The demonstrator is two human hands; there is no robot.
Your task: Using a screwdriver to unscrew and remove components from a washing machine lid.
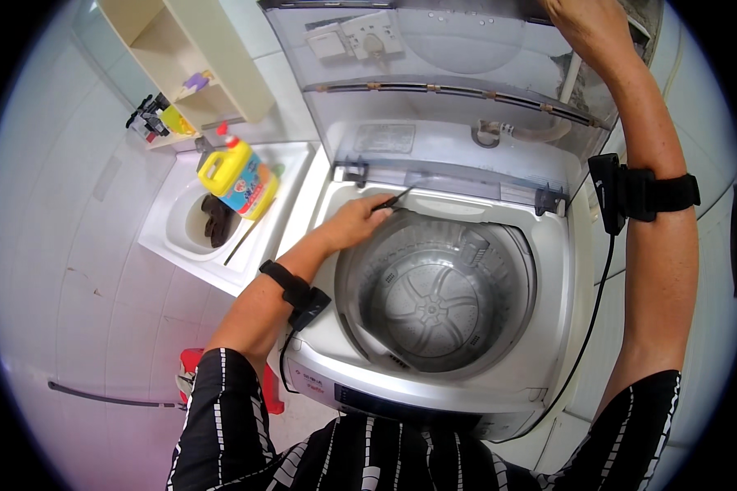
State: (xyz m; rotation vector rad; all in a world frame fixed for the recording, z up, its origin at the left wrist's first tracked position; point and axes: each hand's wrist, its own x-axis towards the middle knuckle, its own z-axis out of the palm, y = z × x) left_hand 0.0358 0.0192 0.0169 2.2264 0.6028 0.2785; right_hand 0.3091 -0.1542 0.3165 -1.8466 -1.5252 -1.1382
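Observation:
A top-loading washing machine [553, 327] stands before me, its grey see-through folding lid [458, 123] raised. Looking down into it, I see the bare metal drum [434, 307]. My left hand [359, 222] is closed round a slim black-handled tool [396, 199] with a thin pale tip, at the drum opening's back left rim, below the lid's hinge. The tool's exact kind is too small to tell. High at the right, my right hand [590, 31] grips the upper edge of the lid; its fingertips are partly cut off by the picture's top.
Left of the machine, a white sink [157, 237] holds water and a dark cloth-like item [216, 219]. A yellow jug [250, 176] with a red cap stands on its ledge. Above hangs a cream shelf cabinet [246, 82]. A red plastic object [272, 391] is on the floor.

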